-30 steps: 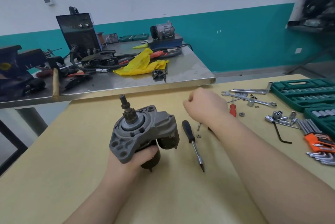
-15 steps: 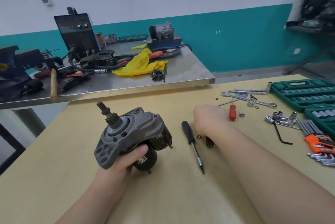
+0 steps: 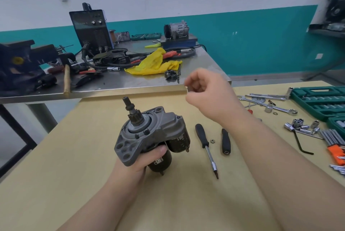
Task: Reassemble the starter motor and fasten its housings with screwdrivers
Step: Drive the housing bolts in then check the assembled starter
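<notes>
Fingertips (image 3: pixel 189 88) of my right hand (image 3: pixel 207 92) pinch a small metal fastener above frame centre; my left hand (image 3: pixel 141 158) grips the starter motor (image 3: pixel 151 133) lower centre, tilted. Such a tiny piece could slip while I aim it and roll among the screwdrivers (image 3: pixel 205 143).

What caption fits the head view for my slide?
Left hand grips the starter motor upright while right hand pinches a small fastener above it, screwdriver on the table.
</notes>
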Motion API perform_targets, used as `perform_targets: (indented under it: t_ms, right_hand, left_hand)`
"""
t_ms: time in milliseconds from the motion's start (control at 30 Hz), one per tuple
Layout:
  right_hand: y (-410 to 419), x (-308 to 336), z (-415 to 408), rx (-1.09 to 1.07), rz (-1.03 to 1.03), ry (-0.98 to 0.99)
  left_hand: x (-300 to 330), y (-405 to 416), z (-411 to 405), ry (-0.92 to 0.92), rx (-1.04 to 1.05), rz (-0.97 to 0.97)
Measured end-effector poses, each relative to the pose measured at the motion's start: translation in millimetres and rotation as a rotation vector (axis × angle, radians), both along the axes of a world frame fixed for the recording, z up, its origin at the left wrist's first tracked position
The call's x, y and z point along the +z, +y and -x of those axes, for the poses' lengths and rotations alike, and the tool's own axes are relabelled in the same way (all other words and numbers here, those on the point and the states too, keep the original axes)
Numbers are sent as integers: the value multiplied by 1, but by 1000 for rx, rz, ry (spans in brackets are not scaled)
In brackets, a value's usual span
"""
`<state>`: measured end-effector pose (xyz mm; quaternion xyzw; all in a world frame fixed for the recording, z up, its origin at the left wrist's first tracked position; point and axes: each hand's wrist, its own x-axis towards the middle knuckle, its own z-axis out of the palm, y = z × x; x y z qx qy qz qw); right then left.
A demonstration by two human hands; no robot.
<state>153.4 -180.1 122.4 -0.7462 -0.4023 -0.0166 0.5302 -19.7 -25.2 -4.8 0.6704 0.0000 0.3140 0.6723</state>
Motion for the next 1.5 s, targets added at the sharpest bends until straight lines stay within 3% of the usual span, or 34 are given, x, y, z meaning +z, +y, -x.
perform_targets:
  t_ms: [100, 333, 533, 767, 1000, 1267, 1500]
  right_hand:
    - [-3, 15, 39, 197, -182, -87]
    - [3, 7, 72, 375, -148, -139]
    - [6, 2, 75, 361, -43, -183]
    - [5, 5, 78, 325, 132, -369]
    - [-2, 11, 68, 361, 200, -322]
    - [-7, 21, 67, 406, 360, -496]
    - [-15, 31, 63, 405, 479, -471]
  left_hand:
    - [-2, 2, -2, 9, 36, -41]
    - [-7, 5, -9, -21, 137, -35]
    - [-3, 3, -11, -13, 195, -100]
    - [5, -6, -8, -2, 170, -171]
    - [8, -8, -9, -32, 105, -79]
    - [10, -10, -7, -31, 59, -70]
    - [11, -11, -6, -41, 28, -79]
